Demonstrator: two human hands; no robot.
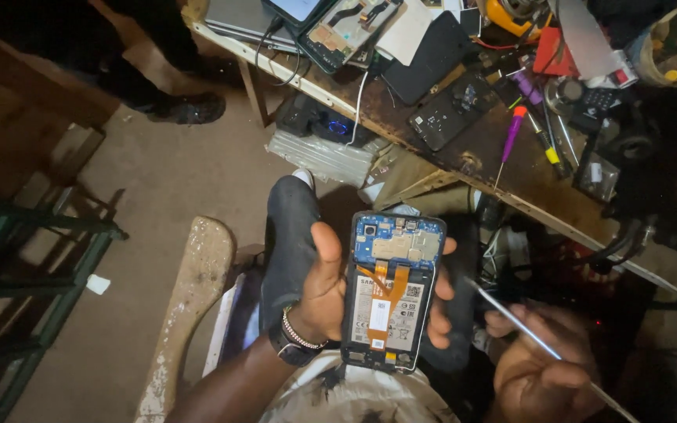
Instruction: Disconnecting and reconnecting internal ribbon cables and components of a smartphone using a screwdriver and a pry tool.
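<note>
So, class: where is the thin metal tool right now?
In the head view, lower right: the right hand holds the thin metal tool, its tip just right of the opened phone in the left hand.

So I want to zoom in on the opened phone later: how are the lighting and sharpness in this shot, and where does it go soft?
Head view: the opened phone in the left hand is lit and fairly sharp; the right hand and its thin metal tool sit dimmer and slightly blurred; the workbench is readable, the right edge falls into deep shadow; the floor is dim and warm-toned.
</note>
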